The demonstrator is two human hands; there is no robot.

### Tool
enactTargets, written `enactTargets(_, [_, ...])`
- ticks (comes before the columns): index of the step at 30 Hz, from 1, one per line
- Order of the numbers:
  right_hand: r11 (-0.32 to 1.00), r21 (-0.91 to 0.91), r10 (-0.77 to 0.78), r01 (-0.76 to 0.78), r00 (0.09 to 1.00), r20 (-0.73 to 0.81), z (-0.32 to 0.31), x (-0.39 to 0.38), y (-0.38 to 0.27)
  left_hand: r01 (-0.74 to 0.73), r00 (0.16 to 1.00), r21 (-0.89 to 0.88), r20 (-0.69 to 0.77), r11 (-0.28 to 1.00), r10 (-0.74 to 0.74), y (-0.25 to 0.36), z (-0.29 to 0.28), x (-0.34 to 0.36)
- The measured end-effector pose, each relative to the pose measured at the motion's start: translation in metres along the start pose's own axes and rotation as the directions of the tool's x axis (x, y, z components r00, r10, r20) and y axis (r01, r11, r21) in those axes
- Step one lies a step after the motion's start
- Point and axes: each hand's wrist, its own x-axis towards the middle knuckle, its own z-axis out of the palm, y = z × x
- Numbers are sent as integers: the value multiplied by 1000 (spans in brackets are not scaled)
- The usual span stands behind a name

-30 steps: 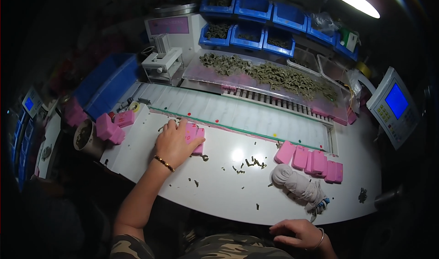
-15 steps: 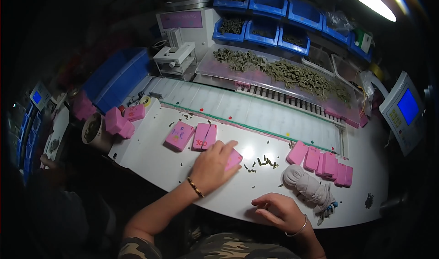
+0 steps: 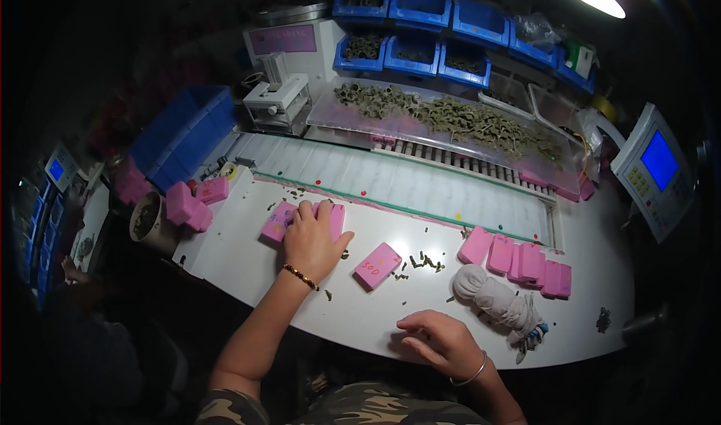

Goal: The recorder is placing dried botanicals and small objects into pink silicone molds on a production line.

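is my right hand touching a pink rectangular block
No, your right hand is at the white tabletop, apart from every pink rectangular block.

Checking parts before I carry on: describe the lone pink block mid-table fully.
The pink block is rectangular, with softened edges and a matt, perhaps waxy look; red marks show on its upper face. It lies flat, turned at an angle, on the white table, beside scattered dark bits. The left hand and right hand are clear of it.

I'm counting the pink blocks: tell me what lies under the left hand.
Pink blocks show on both sides of the left hand, partly covered by it. Whatever lies directly beneath it cannot be seen.
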Motion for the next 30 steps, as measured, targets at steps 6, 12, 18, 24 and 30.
enactTargets(6, [963,257,95,-76,993,-63,6,0,2,-65,994,-113,-91,991,55,-16,6,1])
enactTargets(12, [692,722,203,16,955,-215,13,5,17,-305,942,-782,-164,543,293,64,-26,-57])
enactTargets(18, [568,810,199,147,930,-308,26,9,10,-382,889,-836,-217,394,402,98,-18,-99])
enactTargets(24, [607,783,275,135,889,-366,29,-4,8,-349,913,-818,-187,456,363,106,-10,-108])
enactTargets(30, [564,822,303,82,905,-298,29,-9,11,-413,886,-789,-233,455,401,113,-19,-113])
